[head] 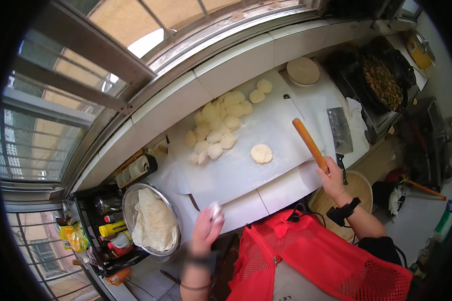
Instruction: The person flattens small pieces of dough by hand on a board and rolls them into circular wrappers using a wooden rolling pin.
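My right hand (330,175) grips one end of a wooden rolling pin (309,141), which points up and left over the right part of a white board (245,177). A flattened round of dough (261,154) lies by itself on the board, left of the pin. Several small dough pieces (215,128) are clustered at the board's back left, and two more rest near its far edge. My left hand (209,225) is in front of the counter's near edge, with white flour on its fingertips; its fingers are bunched, and whether they hold anything cannot be told.
At left, a metal bowl (177,229) holds cloth-covered contents beside a rack of bottles (122,240). A cleaver (339,128) and a black-handled knife (341,168) lie at right. Further right, a wok of chopped food (384,82) sits on the stove. A pale bowl (303,71) stands behind the board.
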Demonstrator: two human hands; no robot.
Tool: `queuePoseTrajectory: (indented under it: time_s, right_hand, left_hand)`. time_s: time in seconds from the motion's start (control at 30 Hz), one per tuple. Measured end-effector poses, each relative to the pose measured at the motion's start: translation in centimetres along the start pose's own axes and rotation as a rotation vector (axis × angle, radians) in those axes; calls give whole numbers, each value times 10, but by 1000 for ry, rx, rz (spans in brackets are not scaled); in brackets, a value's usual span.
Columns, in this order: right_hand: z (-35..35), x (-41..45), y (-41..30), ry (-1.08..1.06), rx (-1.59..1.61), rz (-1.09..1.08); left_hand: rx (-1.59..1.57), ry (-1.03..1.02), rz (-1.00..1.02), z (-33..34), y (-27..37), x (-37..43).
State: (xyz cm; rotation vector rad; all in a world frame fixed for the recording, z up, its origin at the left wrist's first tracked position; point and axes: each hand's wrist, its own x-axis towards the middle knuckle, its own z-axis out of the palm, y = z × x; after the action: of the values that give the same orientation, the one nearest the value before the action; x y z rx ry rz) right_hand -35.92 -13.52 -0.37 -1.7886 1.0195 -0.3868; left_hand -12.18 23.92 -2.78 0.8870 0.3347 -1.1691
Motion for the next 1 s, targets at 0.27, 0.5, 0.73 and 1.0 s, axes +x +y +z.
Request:
queuePoseTrajectory:
  time_s: [0.27, 0.5, 0.73, 1.0]
  right_hand:
    - [-44, -23, 20, 67, -61, -120]
    - [-62, -46, -4, -57, -380, -176]
    - [-15, 0, -33, -300, -640, -429]
    - [49, 54, -15, -91, -623, -588]
  left_hand:
    - [563, 63, 253, 205, 29, 179]
    - [2141, -193, 753, 205, 21, 191]
    - [1657, 18, 590, 205, 46, 242]
    - [1639, -274, 232, 192, 44, 223]
